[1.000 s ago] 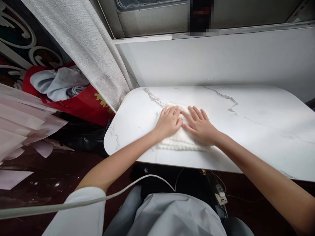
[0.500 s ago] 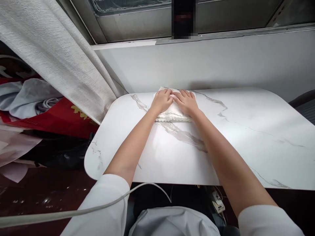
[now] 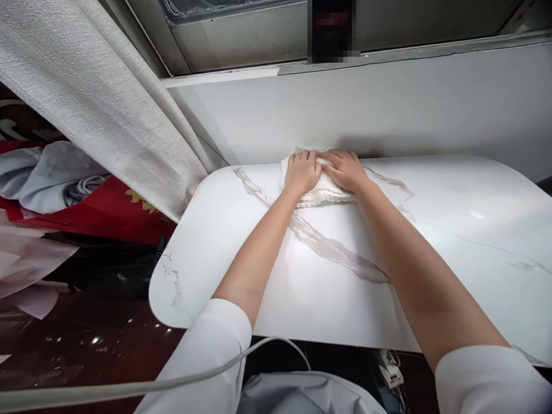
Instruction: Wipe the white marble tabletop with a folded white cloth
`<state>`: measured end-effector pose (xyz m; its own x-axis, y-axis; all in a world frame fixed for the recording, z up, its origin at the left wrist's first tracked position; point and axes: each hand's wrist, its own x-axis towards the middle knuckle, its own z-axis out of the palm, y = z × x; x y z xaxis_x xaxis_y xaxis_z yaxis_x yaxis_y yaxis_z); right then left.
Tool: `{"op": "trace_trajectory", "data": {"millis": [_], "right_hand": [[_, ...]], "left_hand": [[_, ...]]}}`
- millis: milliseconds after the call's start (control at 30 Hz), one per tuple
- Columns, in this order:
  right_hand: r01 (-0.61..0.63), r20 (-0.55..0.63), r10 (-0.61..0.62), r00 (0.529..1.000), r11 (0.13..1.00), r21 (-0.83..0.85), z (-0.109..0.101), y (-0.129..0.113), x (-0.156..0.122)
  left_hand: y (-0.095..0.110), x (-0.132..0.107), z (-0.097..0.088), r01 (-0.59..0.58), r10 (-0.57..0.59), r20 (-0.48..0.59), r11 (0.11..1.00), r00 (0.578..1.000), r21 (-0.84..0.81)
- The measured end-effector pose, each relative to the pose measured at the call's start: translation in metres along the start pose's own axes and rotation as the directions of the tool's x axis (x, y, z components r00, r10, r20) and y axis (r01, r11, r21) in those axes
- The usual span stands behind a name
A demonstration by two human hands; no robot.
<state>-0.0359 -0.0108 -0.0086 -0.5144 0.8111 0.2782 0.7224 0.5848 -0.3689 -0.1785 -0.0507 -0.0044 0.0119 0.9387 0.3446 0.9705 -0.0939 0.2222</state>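
Note:
A folded white cloth (image 3: 324,194) with wavy edges lies on the marble-patterned white table (image 3: 241,241), close to its far edge. My left hand (image 3: 303,172) rests palm-down on the cloth's left part, fingers stretched forward and slightly bent. On the right part lies my right hand (image 3: 346,171), fingers laid out flat and pointing toward my left hand. The two hands nearly touch at the thumbs. Both arms reach straight out over the table, and the cloth's underside is hidden.
Behind the table stands a white wall panel (image 3: 259,121) below a window frame. A pale curtain (image 3: 129,103) hangs at the left, beside a red bag (image 3: 107,213) with grey fabric. A white cable (image 3: 194,376) crosses in front of me. A power strip (image 3: 391,376) sits below the table edge.
Both hands and the cloth have slid to the right along the table's far edge. The camera view has shifted a little too.

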Motion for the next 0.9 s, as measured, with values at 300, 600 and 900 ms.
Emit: {"op": "trace_trajectory", "data": {"millis": [300,600,900], "right_hand": [[0.016,-0.004,-0.016,1.0,0.989,-0.144,-0.006,0.009,-0.018],[-0.022,0.055,0.034,0.998,0.979,-0.204,-0.016,0.004,-0.053],[-0.078,0.086,0.103,0.991,0.964,-0.253,-0.028,-0.023,-0.102]], "left_hand": [[0.021,-0.008,0.007,0.0,-0.001,-0.034,1.0,0.999,-0.02],[0.038,-0.034,-0.001,-0.02,0.02,0.012,1.0,1.0,-0.01],[0.052,-0.076,-0.017,-0.073,0.073,0.044,0.997,0.996,0.002]]}}
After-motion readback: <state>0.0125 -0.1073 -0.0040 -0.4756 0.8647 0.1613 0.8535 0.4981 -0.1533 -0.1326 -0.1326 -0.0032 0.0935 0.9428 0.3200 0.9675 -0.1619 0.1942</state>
